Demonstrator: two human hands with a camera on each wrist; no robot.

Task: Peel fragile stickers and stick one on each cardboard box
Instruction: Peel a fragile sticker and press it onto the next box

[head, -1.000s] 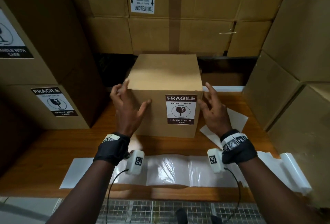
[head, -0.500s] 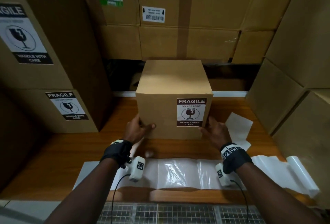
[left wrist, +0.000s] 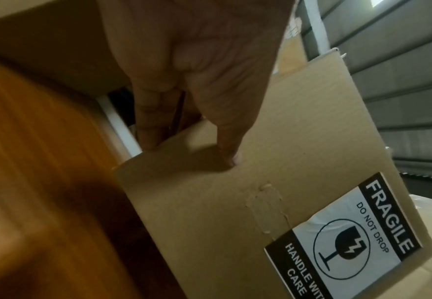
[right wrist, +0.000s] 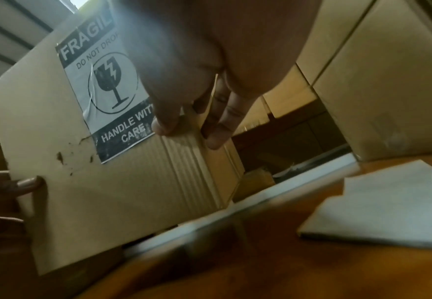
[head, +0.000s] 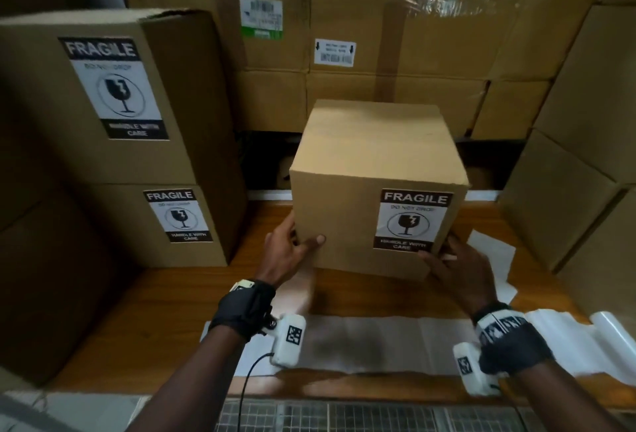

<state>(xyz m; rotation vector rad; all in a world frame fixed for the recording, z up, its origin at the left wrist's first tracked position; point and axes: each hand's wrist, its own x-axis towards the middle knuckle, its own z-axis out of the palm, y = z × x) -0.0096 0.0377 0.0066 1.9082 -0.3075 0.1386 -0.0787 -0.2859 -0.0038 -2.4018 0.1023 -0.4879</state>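
I see box (head: 375, 187) hemmed by stacks at 9, 12, 3 o'clock; my left hand (head: 287, 252) and right hand (head: 454, 266) grip its lower corners; fragile sticker (head: 411, 220) slightly wrinkled.

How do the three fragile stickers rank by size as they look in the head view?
1. The sticker on the upper left box, largest.
2. The sticker on the held box.
3. The sticker on the lower left box, smallest.
Differing nearness to the camera may explain this.

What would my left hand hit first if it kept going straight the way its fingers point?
Probably the dark gap behind the table, then the stacked cartons. The left hand grips the box at its left edge, fingers pointing back alongside it. Depth is unclear.
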